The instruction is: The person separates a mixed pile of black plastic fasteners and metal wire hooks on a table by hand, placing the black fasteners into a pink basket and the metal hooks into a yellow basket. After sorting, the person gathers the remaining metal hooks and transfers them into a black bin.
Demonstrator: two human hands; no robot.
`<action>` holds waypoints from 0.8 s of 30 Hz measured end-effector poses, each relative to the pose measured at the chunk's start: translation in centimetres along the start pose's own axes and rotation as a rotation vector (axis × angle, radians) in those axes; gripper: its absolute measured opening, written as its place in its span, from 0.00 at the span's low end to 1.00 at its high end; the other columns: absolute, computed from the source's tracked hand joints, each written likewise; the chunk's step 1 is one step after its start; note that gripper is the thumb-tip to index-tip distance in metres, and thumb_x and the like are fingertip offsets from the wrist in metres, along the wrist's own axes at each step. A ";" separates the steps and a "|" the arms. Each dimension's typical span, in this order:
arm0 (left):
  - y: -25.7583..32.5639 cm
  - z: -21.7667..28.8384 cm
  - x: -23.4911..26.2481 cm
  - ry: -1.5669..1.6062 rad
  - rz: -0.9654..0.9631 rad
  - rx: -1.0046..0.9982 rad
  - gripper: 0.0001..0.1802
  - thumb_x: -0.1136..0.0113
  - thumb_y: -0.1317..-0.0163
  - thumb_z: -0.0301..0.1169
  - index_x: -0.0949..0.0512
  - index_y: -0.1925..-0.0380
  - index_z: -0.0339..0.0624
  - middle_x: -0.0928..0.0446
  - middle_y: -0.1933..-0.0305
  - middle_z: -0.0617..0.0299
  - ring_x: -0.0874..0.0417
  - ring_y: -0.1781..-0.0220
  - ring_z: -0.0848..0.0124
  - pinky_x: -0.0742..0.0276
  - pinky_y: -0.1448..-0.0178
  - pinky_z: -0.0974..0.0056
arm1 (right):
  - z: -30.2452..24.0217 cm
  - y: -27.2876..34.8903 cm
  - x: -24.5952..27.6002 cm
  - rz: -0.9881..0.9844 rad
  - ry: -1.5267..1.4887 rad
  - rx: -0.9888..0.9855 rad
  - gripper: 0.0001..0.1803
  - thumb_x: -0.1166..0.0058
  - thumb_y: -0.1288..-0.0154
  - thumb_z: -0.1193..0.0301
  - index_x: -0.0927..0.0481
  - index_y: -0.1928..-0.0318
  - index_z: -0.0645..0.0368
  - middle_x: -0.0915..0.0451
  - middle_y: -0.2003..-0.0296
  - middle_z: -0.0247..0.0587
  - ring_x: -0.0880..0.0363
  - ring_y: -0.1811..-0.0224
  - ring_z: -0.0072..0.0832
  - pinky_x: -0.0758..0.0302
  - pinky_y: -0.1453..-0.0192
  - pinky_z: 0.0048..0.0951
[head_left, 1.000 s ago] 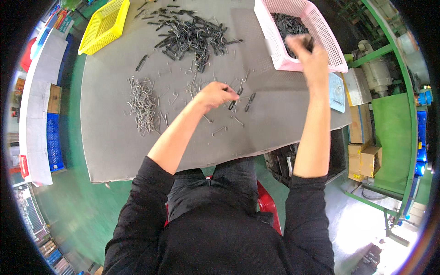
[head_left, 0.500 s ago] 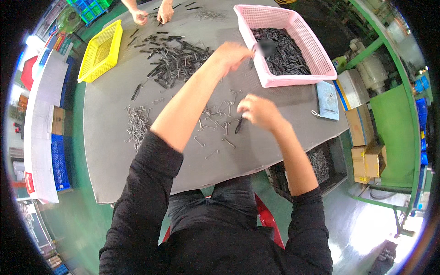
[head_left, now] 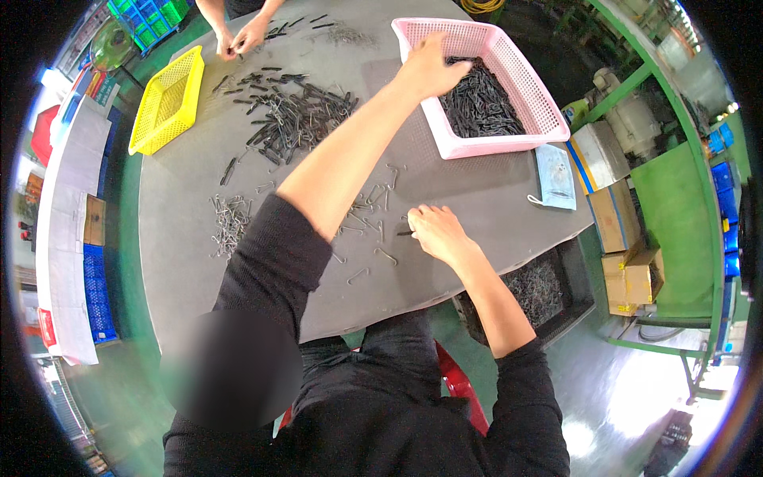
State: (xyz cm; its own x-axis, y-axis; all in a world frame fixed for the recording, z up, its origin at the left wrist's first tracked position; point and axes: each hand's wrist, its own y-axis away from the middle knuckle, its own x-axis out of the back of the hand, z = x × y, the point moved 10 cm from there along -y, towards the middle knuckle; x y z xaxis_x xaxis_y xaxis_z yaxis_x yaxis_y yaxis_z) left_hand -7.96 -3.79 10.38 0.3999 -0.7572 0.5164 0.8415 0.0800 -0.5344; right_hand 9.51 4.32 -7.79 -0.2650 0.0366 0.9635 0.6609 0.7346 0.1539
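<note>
My left hand [head_left: 431, 70] reaches over the near left wall of the pink basket [head_left: 493, 146], with thumb and fingers apart and nothing visible in them. Below it in the basket lie many slim black pieces [head_left: 482, 103]. On the grey table, my right hand [head_left: 439, 232] is closed on a slim black piece [head_left: 404, 234], whose end sticks out at the fingertips. Bent silver wire hooks [head_left: 385, 256] lie loose to the left of that hand. Farther off is a heap of black pieces [head_left: 294, 119], partly behind my left forearm.
A pile of wire hooks [head_left: 230, 224] lies at left on the table [head_left: 187, 286]. Across from me, another person's hands [head_left: 241, 40] work near a yellow basket [head_left: 195, 99]. A blue face mask [head_left: 555, 179] lies at right. Below the edge stands a black crate [head_left: 584, 306] of metal parts.
My left hand has moved up and right over the pink basket, and the dark blurred thing by its fingers is gone. My right hand has lowered slightly, still with a black piece.
</note>
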 end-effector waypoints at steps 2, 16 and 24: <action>5.0 -1.3 0.6 -0.006 -0.007 -0.064 0.26 0.43 0.49 0.35 0.33 0.51 0.33 0.29 0.50 0.46 0.29 0.47 0.52 0.34 0.43 0.55 | 0.6 1.2 1.1 -0.029 -0.119 -0.049 0.07 0.47 0.49 0.74 0.27 0.68 0.59 0.24 0.65 0.43 0.24 0.58 0.38 0.30 0.54 0.41; 30.1 -11.7 9.3 -0.955 -0.306 0.254 0.29 0.56 0.42 0.33 0.43 0.41 0.31 0.42 0.36 0.53 0.46 0.32 0.62 0.64 0.30 0.44 | 7.9 -1.7 23.3 0.966 0.172 -0.165 0.15 0.45 0.48 0.75 0.28 0.58 0.54 0.25 0.62 0.41 0.27 0.60 0.39 0.30 0.56 0.38; 27.0 -13.7 17.2 -0.540 -0.119 0.403 0.20 0.48 0.47 0.28 0.30 0.52 0.36 0.32 0.46 0.53 0.34 0.41 0.58 0.48 0.36 0.44 | -2.1 -11.9 10.3 0.602 -0.253 0.114 0.14 0.47 0.47 0.72 0.27 0.58 0.52 0.28 0.59 0.40 0.29 0.54 0.39 0.30 0.51 0.37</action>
State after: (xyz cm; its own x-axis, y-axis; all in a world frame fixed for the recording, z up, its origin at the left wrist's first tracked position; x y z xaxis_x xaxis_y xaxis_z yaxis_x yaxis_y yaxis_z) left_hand 16.66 -23.58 -4.36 0.3340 -0.3544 0.8734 0.9185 0.3305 -0.2171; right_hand 0.41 -5.48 0.73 -0.0384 0.6105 0.7911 0.6706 0.6027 -0.4325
